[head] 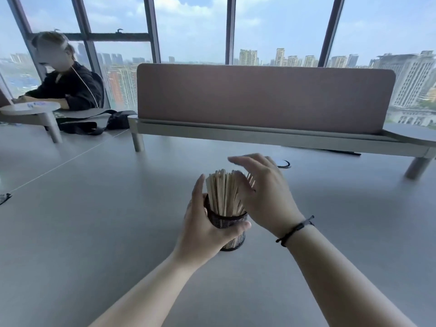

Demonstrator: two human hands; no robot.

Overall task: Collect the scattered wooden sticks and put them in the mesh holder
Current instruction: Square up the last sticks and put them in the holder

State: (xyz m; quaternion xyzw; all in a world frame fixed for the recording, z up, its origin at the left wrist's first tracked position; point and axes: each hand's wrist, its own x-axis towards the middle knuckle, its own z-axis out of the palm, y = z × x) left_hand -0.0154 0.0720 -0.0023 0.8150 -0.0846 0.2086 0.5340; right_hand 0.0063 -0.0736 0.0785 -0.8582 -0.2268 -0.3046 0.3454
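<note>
A dark mesh holder (227,220) stands upright on the grey table (94,232), a little in front of me at centre. A bundle of several pale wooden sticks (221,192) stands in it, fanned slightly to the right. My left hand (203,223) wraps around the holder's left side, thumb across its front. My right hand (262,192) hovers against the right side of the sticks, fingers spread and slightly blurred, with nothing gripped in it. No loose sticks show on the table.
A pinkish desk divider (264,97) on a raised shelf crosses the table's far side. A round cable port (283,164) lies just behind my right hand. A person in black (68,86) sits far left beside a black bag (103,122).
</note>
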